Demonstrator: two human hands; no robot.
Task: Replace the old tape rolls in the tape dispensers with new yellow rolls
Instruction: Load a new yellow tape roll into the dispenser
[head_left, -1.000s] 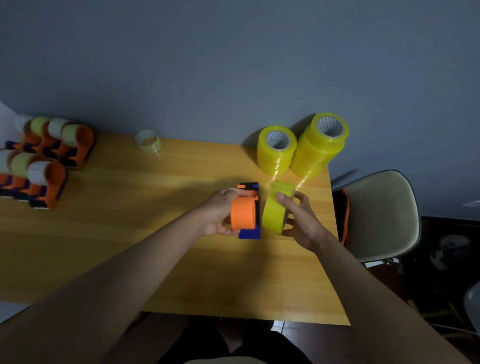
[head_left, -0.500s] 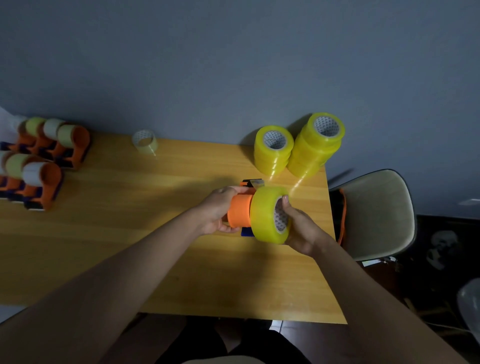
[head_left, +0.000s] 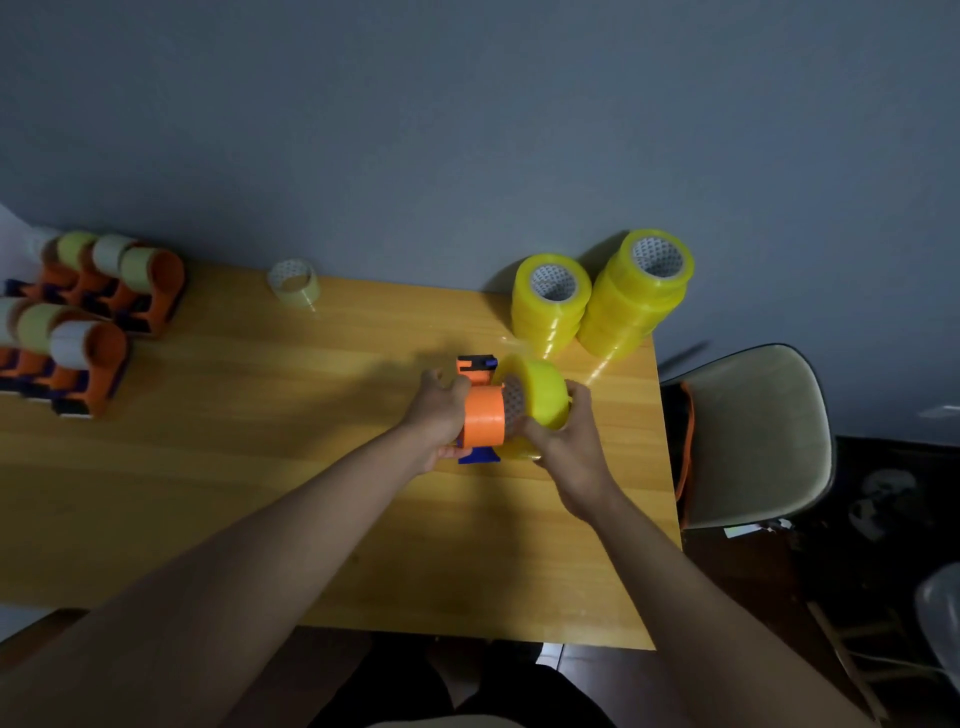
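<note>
An orange and blue tape dispenser (head_left: 483, 415) stands on the wooden table (head_left: 260, 467), right of centre. My left hand (head_left: 439, 415) grips its left side. My right hand (head_left: 563, 441) holds a yellow tape roll (head_left: 543, 395) against the dispenser's orange hub, the roll's patterned core facing the hub. Two stacks of new yellow rolls (head_left: 550, 301) (head_left: 639, 291) stand at the table's back right corner. An old pale roll (head_left: 293, 280) lies at the back edge.
Several orange dispensers with pale old rolls (head_left: 88, 312) crowd the table's left end. A beige chair (head_left: 753, 436) stands close to the table's right edge. A grey wall runs behind the table.
My right hand brought the yellow roll from beside the dispenser up against its hub and turned it, so its core now faces the hub. My left hand kept hold of the dispenser.
</note>
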